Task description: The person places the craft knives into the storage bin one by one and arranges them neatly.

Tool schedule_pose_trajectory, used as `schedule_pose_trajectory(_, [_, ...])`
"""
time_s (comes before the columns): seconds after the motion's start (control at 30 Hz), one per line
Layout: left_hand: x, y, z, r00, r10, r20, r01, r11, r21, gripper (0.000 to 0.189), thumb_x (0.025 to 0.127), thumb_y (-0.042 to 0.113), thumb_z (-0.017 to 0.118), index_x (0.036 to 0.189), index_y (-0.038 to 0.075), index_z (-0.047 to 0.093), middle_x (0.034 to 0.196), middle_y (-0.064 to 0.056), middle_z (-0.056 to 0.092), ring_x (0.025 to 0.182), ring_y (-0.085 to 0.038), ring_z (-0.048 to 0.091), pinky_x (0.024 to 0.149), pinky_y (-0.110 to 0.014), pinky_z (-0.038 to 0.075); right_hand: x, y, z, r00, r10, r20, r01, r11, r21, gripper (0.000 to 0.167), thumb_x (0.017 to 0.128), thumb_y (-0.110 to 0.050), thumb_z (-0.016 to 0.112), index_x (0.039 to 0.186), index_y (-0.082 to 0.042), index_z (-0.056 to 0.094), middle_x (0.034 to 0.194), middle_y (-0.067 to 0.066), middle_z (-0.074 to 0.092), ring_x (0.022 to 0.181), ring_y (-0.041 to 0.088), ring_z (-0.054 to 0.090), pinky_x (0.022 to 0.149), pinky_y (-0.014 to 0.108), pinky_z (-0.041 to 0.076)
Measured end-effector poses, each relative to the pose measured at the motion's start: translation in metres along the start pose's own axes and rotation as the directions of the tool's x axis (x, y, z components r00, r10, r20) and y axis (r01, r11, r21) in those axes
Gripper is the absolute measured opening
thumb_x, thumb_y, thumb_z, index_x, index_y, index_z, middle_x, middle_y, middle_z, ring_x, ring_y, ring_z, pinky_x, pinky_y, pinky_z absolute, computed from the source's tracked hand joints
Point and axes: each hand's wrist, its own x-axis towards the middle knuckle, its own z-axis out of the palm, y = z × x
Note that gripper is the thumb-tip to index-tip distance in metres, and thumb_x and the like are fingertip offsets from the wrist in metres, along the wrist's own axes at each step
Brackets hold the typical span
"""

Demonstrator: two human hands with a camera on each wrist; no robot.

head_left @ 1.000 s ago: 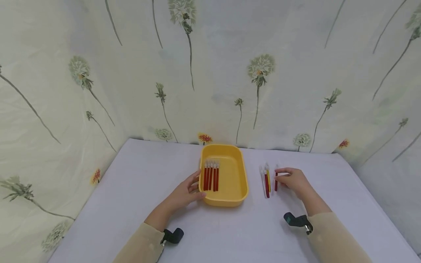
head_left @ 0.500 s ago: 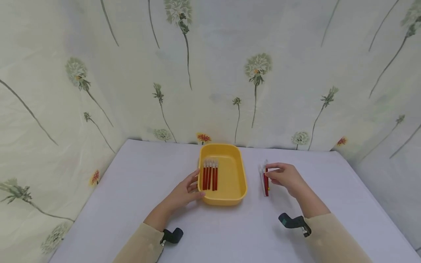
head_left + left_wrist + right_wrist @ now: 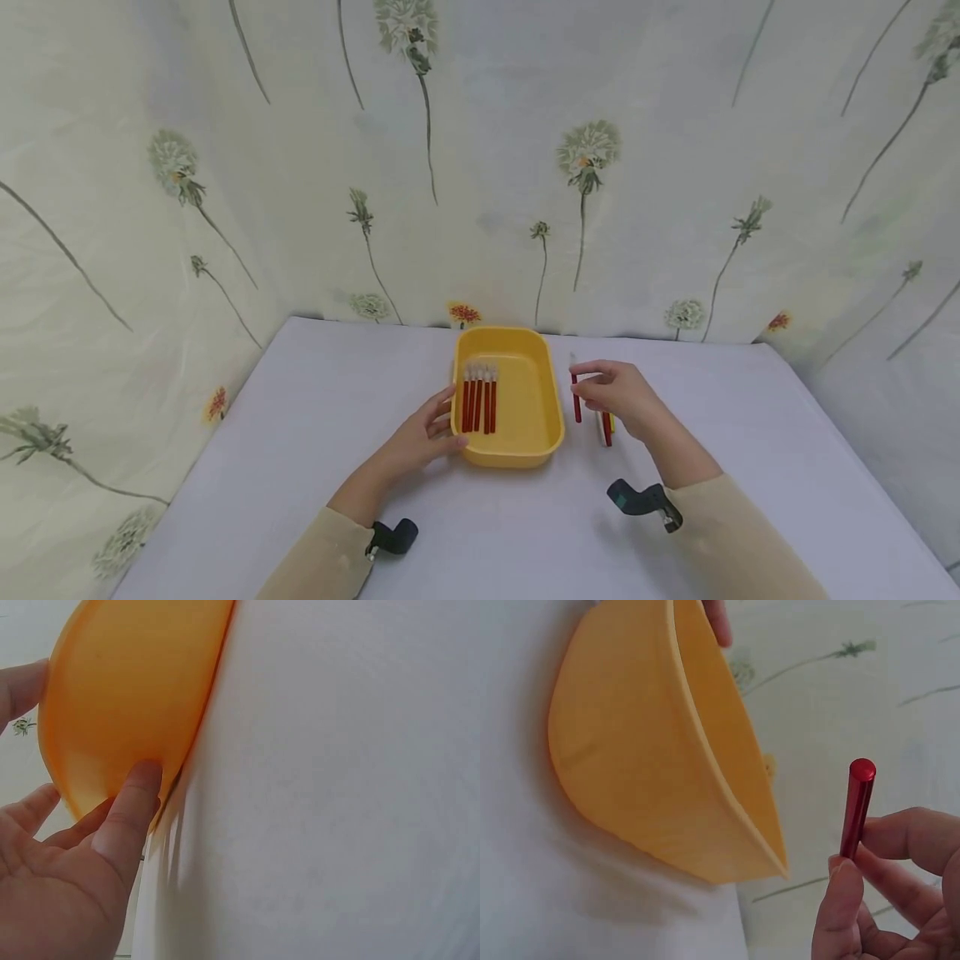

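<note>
My left hand (image 3: pixel 423 437) holds the left side of a yellow tray (image 3: pixel 558 417). Its fingertips lie against the tray's outer wall in the left wrist view, with the thumb at the rim. Several slim red pens (image 3: pixel 480 404) with clear whitish caps lie side by side along the tray's left side. Just right of the tray, my right hand (image 3: pixel 618 396) pinches another red pen (image 3: pixel 577 400) between thumb and fingers, its cap end pointing away. The red pen (image 3: pixel 857 806) appears in the right wrist view as a shiny barrel with a flat end.
Partly hidden below the right hand lie more pens: one red (image 3: pixel 607 429), one yellow (image 3: pixel 612 423) and a pale one beside them. A white cloth covers the table (image 3: pixel 360 375). A dandelion-patterned curtain (image 3: pixel 495 167) hangs behind it.
My right hand has moved left with the pinched red pen, over the loose pens and up to the tray's right side. The left hand stays on the tray.
</note>
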Motion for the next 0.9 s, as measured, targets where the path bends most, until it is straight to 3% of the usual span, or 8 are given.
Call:
schedule_pose_trajectory(0.37, [0.001,0.0,0.001,1.0,-0.018,-0.024,0.019,0.999,0.029,0.09,0.087,0.028,0.08,0.159,0.029,0.026,0.158,-0.011,0.036,0.14,-0.031,0.043,0.11,-0.048,0.041,0.007,-0.02,0.026,0.997,-0.054,0.055,0.051,0.997,0.055,0.043,0.095,-0.016,0.071,0.135,-0.005,0.061,0.12,0.017,0.066,0.103,0.025,0.068,0.091,0.036,0.056])
schedule_pose_trajectory(0.6, [0.001,0.0,0.002,0.999,-0.017,-0.027,0.018,0.999,0.028,0.091,0.086,0.03,0.081,0.159,0.03,0.026,0.158,-0.011,0.036,0.14,-0.031,0.043,0.11,-0.048,0.041,0.014,-0.026,0.044,0.996,-0.056,0.066,0.049,0.994,0.102,0.038,0.094,-0.011,0.07,0.131,-0.003,0.063,0.118,0.017,0.066,0.1,0.024,0.069,0.091,0.036,0.056])
schedule_pose_trajectory(0.9, [0.001,0.0,0.002,0.999,-0.034,-0.031,0.036,0.999,0.038,0.091,0.087,0.031,0.08,0.159,0.031,0.026,0.158,-0.01,0.036,0.141,-0.031,0.042,0.11,-0.048,0.041,0.022,-0.033,0.069,0.994,-0.07,0.083,0.063,0.994,0.087,0.035,0.093,-0.01,0.071,0.128,-0.003,0.066,0.116,0.015,0.067,0.096,0.025,0.071,0.09,0.037,0.057])
